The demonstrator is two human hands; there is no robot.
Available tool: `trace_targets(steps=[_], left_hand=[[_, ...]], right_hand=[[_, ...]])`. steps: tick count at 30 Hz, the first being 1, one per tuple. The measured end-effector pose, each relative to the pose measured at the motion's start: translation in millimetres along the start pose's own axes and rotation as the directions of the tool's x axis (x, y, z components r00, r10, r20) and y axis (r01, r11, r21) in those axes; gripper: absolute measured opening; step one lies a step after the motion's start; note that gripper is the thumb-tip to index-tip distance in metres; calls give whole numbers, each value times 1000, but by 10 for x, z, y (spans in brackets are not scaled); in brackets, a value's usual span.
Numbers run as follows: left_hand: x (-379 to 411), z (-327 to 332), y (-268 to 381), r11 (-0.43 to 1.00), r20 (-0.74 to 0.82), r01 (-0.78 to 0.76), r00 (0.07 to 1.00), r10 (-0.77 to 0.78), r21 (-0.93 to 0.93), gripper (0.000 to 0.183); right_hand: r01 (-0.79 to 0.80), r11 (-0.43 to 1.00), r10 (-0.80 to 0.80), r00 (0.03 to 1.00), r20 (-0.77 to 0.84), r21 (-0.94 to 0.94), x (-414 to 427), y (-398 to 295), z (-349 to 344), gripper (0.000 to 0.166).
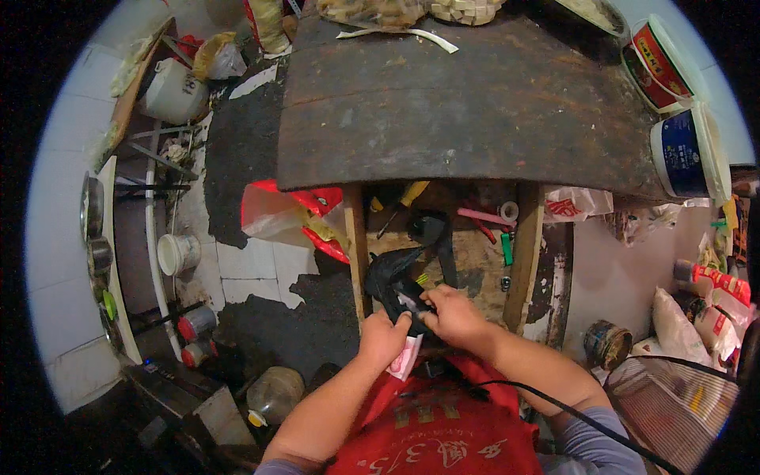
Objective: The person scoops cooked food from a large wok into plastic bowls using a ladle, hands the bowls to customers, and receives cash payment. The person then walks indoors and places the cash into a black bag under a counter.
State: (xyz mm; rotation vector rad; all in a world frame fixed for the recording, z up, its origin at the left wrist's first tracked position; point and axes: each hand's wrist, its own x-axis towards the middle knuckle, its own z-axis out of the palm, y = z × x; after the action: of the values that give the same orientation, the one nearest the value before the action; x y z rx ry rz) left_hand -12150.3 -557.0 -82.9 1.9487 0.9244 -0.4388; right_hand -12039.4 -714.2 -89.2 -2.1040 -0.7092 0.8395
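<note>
My left hand (385, 337) grips the near edge of a black bag (396, 267), thumb on top. On the bag's right side, my right hand (454, 316) pinches its edge between thumb and fingers. Something pale shows in the bag's opening; what it is I cannot tell. A pink-and-white packet (406, 358) sticks out below my left hand. Both hands are over an open wooden drawer (355, 249). Inside lie a yellow-handled screwdriver (409, 197), a black strap-like piece (446, 252), a pink stick (482, 216), a roll of tape (509, 211) and a green object (506, 249).
Above the drawer spreads a dark wooden tabletop (451, 113), with a white strip (404, 34) near its far side. Two plastic buckets (662, 65) stand at its right edge. A red-and-clear plastic bag (279, 214) hangs left of the drawer. A black cable (552, 399) crosses my right arm.
</note>
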Motion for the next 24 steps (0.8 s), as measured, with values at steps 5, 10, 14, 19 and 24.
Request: trace_targets(steps=[5, 10, 14, 19, 24], left_hand=[[59, -116, -30, 999, 68, 31, 997, -33, 36, 42], [160, -174, 28, 999, 176, 0, 984, -8, 44, 47], [109, -268, 398, 989, 197, -8, 980, -22, 148, 52], [125, -229, 346, 986, 212, -15, 977, -21, 168, 51], [138, -226, 355, 987, 242, -70, 970, 34, 146, 48]], right_hand=[[-36, 999, 36, 990, -135, 4, 122, 248, -96, 23], [-225, 971, 233, 966, -113, 81, 248, 186, -201, 19], [-43, 999, 41, 978, -203, -3, 178, 152, -217, 18], [193, 943, -227, 969, -99, -273, 120, 304, -166, 24], [96, 942, -127, 989, -76, -322, 94, 187, -79, 31]])
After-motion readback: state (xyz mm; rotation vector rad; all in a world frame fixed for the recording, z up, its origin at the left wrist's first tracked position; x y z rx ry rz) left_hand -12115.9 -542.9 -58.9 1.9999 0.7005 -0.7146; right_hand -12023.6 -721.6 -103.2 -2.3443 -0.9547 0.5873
